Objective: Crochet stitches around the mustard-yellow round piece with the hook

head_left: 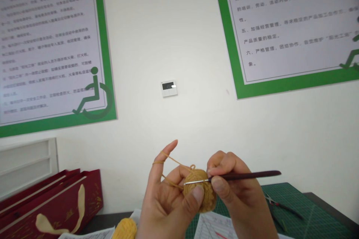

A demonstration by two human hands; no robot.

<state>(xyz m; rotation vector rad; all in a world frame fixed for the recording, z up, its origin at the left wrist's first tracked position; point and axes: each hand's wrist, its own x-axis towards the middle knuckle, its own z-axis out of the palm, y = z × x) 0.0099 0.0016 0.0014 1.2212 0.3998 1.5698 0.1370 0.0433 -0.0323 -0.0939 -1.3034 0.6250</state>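
Observation:
My left hand [171,198] pinches a rounded piece of mustard-yellow crochet work [206,194] between thumb and fingers. Its index finger points up, with the yarn [175,160] wound around it and running down to the piece. A small loop of yarn stands at the top of the piece. My right hand [238,190] grips a crochet hook [249,175] by its dark handle. The hook's metal shaft lies across the front of the crochet work, its tip pointing left. Whether the tip has yarn on it is too small to tell.
A yellow yarn ball [125,228] sits at the lower left beside dark red gift bags [70,205]. Pliers [286,207] lie on a green cutting mat [308,203] at the right. Printed paper [214,226] is under my hands. A wall with green-framed posters stands behind.

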